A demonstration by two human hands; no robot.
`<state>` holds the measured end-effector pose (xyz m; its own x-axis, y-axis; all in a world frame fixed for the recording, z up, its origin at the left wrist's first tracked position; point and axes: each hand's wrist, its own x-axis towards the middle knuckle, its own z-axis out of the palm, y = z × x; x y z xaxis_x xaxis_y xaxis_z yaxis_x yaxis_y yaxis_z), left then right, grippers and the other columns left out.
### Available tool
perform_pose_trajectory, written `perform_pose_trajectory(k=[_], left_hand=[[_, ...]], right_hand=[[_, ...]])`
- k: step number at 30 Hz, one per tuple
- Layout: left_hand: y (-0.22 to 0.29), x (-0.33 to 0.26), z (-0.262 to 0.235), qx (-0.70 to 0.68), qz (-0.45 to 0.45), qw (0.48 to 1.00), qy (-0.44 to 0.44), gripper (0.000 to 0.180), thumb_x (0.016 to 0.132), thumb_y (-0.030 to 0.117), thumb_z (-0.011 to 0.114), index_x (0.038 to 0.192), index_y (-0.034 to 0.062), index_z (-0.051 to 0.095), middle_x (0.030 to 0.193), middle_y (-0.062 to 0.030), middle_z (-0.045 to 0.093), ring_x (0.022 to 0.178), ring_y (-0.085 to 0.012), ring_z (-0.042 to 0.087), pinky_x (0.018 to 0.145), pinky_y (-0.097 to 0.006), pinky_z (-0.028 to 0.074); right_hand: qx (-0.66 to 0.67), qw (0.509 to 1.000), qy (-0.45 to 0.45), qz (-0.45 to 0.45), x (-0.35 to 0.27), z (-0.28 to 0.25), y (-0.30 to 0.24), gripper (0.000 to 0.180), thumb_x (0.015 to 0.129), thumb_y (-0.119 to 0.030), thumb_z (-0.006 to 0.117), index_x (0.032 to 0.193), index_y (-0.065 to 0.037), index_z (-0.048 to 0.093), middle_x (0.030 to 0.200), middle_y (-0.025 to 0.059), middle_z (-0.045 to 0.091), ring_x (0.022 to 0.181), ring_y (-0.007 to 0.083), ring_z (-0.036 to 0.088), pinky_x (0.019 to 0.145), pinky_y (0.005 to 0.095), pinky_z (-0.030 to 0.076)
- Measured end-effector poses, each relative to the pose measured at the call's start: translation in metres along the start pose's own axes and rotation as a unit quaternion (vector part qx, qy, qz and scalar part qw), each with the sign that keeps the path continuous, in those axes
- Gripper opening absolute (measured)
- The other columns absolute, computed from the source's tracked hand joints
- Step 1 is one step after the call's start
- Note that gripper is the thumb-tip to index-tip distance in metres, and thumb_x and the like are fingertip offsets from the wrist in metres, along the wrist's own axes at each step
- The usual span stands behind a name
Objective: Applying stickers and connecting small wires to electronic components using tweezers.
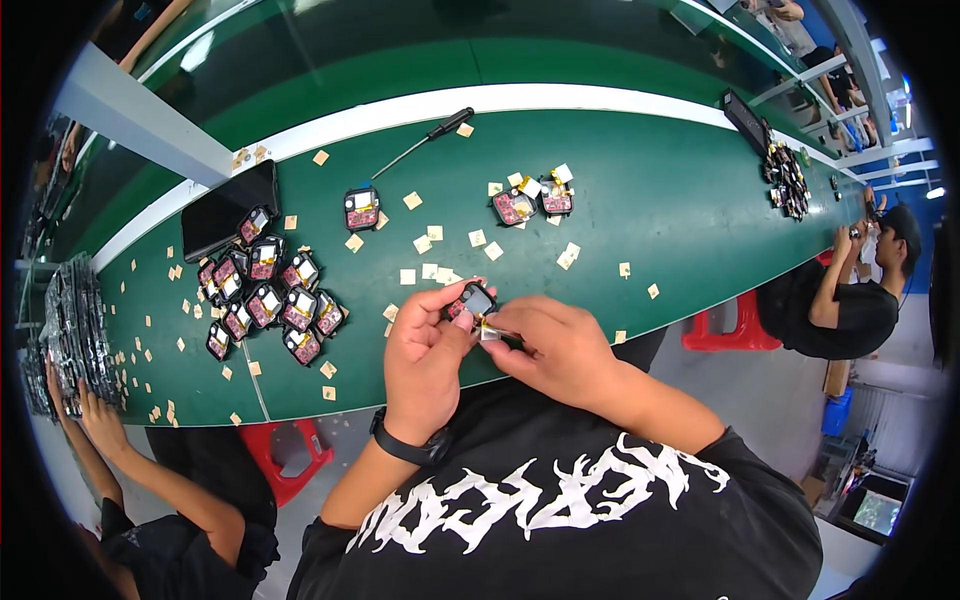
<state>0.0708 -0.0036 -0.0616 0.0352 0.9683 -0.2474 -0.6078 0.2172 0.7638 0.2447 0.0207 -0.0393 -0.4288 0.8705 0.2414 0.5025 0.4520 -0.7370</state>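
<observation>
Left hand (425, 352) grasps a black-cased unit (478, 299), right of the casing cluster (264, 304); right hand (556, 350) pinches a silvery piece (488, 333) at its edge. I judge: too hard a tug could tear that piece loose.

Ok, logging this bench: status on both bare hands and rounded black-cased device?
Left hand holding device; right hand pinching flat silvery piece beside it; pale tan squares scattered on green tabletop beyond, none covering device.

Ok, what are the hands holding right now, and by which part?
Left hand: a small black-cased device, by its left side. Right hand: apparently a silvery piece; exact grip point unclear.
</observation>
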Motion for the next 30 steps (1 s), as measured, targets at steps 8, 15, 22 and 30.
perform_pose_trajectory(k=[8, 15, 22, 30], left_hand=[[-0.006, -0.002, 0.001, 0.062, 0.035, 0.997, -0.015, 0.029, 0.102, -0.004, 0.055, 0.131, -0.0011, 0.055, 0.134, -0.0147, 0.062, 0.117, -0.0184, 0.064, 0.099, -0.031, 0.054], [-0.014, -0.004, -0.002, 0.093, 0.083, 0.992, -0.008, 0.026, 0.1, -0.009, 0.052, 0.126, -0.0023, 0.057, 0.132, -0.0148, 0.062, 0.112, -0.0143, 0.065, 0.092, -0.026, 0.053], [-0.017, -0.001, 0.001, 0.083, 0.111, 0.99, -0.008, 0.026, 0.099, -0.013, 0.05, 0.122, -0.0021, 0.054, 0.131, -0.0164, 0.061, 0.114, -0.0184, 0.066, 0.095, -0.028, 0.053], [-0.013, -0.002, 0.002, 0.065, 0.114, 0.991, -0.017, 0.025, 0.095, -0.017, 0.05, 0.115, -0.0008, 0.052, 0.127, -0.0171, 0.061, 0.113, -0.021, 0.066, 0.093, -0.03, 0.054]], right_hand=[[0.097, 0.983, -0.001, 0.156, 0.013, -0.015, -0.012, 0.011, 0.089, -0.007, 0.074, 0.095, 0.001, 0.072, 0.078, 0.0084, 0.071, 0.063, 0.0119, 0.065, 0.054, 0.0264, 0.051], [0.326, 0.885, -0.017, 0.331, 0.014, -0.009, -0.016, 0.013, 0.095, -0.01, 0.072, 0.097, 0.003, 0.07, 0.079, -0.0007, 0.068, 0.063, 0.0014, 0.057, 0.054, 0.0202, 0.045], [0.25, 0.927, -0.018, 0.278, 0.006, -0.006, -0.009, 0.011, 0.091, -0.005, 0.073, 0.096, 0.004, 0.069, 0.078, 0.0009, 0.068, 0.064, 0.0015, 0.056, 0.055, 0.0205, 0.046], [0.202, 0.943, -0.028, 0.262, 0.006, -0.008, -0.015, 0.009, 0.089, -0.003, 0.075, 0.091, 0.003, 0.068, 0.078, -0.0005, 0.068, 0.065, 0.0005, 0.058, 0.056, 0.0194, 0.046]])
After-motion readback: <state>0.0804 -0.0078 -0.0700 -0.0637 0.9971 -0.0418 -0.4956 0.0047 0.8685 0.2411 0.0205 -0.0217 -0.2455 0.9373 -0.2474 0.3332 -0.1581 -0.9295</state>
